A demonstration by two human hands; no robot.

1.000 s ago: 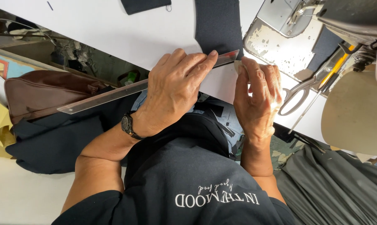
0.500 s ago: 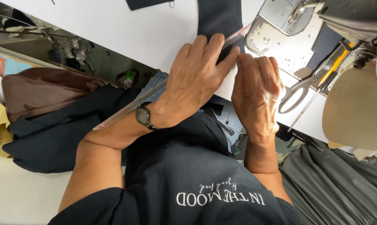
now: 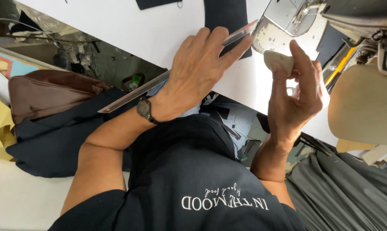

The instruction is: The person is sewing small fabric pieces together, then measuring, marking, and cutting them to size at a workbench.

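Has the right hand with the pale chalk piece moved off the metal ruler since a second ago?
Yes. The right hand has lifted off the long metal ruler and swung right, toward the sewing machine, pinching the chalk.
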